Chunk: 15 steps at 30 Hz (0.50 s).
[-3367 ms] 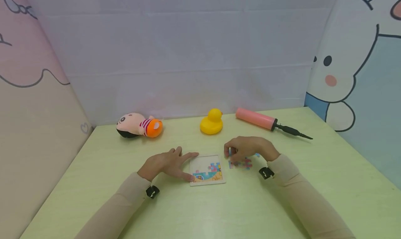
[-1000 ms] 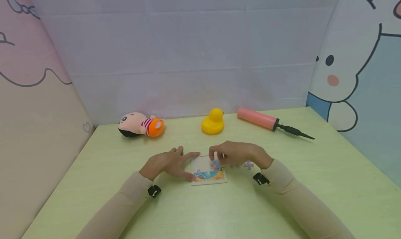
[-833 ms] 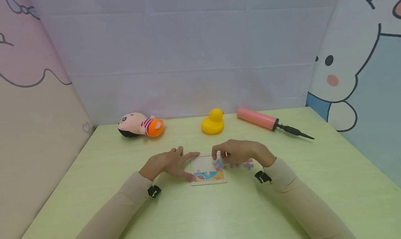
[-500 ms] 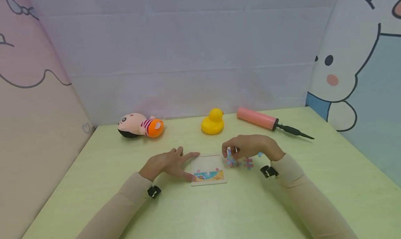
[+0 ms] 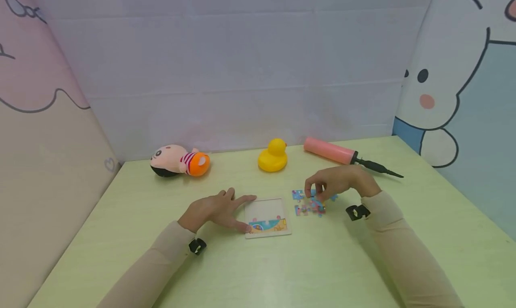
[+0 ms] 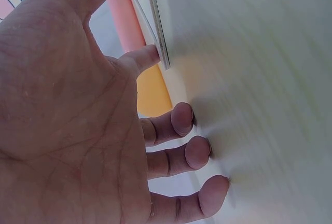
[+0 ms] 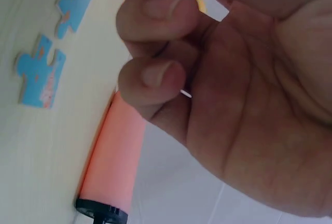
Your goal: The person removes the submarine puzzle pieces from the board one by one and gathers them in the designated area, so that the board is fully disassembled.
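Left hand (image 5: 213,211) lies flat on the green bench (image 5: 121,236), fingers (image 6: 181,120) straight & spread, tips touching the left edge of the puzzle tray (image 5: 268,217); left wrist view shows that edge side-on. Just right of the tray, loose puzzle pieces (image 5: 308,204) lie under the right hand (image 5: 338,182), fingers curled over them; can't tell if one's pinched, though right wrist view shows blue pieces flat on the bench. Far side: doll (image 5: 179,161), duck (image 5: 273,156), pink pump (image 5: 329,150); no writing readable, open bench near.
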Tool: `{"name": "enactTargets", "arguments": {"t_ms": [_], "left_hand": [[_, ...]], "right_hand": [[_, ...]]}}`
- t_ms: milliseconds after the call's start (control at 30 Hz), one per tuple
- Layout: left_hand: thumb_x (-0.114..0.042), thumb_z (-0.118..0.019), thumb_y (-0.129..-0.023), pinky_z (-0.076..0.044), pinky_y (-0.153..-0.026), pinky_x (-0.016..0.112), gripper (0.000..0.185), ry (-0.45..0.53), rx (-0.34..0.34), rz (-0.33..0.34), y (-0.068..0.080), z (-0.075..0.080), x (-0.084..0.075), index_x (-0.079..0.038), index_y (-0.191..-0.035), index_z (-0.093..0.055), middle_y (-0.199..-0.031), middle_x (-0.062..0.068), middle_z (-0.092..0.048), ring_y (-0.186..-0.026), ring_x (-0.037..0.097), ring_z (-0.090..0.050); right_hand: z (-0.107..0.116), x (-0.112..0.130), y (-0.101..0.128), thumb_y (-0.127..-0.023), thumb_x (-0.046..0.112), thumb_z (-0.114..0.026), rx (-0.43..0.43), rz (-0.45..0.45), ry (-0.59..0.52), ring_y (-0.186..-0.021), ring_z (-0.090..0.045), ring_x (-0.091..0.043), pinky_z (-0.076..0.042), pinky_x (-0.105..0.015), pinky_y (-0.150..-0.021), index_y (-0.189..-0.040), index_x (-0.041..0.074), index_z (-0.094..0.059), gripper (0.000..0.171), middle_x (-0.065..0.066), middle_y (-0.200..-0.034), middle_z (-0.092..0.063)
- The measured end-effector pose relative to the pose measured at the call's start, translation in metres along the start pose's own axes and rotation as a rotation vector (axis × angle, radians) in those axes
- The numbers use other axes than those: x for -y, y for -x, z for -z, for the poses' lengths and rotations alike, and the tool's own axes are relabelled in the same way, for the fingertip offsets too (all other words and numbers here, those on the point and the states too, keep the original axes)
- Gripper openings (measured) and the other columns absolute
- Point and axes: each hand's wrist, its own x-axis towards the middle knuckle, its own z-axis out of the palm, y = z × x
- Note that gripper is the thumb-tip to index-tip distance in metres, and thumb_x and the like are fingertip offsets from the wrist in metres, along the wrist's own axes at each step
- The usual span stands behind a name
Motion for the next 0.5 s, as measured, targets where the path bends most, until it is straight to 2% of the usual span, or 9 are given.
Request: {"name": "enactTargets", "arguments": {"t_ms": [133,333,500], "left_hand": [[-0.072,-0.064,-0.082,-0.048,-0.080,0.050,0.089,0.001,-0.004,0.000,-0.001,-0.001,0.000,-0.040,-0.157,-0.027,-0.128,0.015,-0.042,-0.110,0.029,-0.046],[-0.072,-0.064,-0.082,-0.048,-0.081,0.051,0.088,0.004,-0.008,-0.001,0.000,-0.001,0.000,-0.040,-0.156,-0.028,-0.129,0.015,-0.042,-0.111,0.029,-0.046],[-0.072,-0.064,-0.082,-0.048,-0.081,0.050,0.089,0.002,-0.008,-0.005,-0.001,-0.001,0.001,-0.040,-0.156,-0.027,-0.127,0.015,-0.043,-0.110,0.029,-0.046]], "right_hand": [[0.003,-0.008,0.007,-0.095,0.004,-0.064,0.026,-0.058,-0.034,-0.073,-0.052,-0.013,-0.044,-0.028,-0.068,-0.109,0.013,-0.064,0.017,-0.002,-0.088,-0.059],[0.004,-0.017,0.015,-0.093,-0.003,-0.061,0.106,-0.137,-0.150,-0.057,-0.039,-0.008,-0.032,-0.022,-0.054,-0.109,0.010,-0.062,0.021,0.000,-0.083,-0.056],[0.004,-0.024,0.016,-0.091,-0.005,-0.064,0.140,-0.178,-0.210,-0.052,-0.033,-0.005,-0.028,-0.020,-0.050,-0.110,0.008,-0.062,0.022,0.000,-0.082,-0.054]]}}
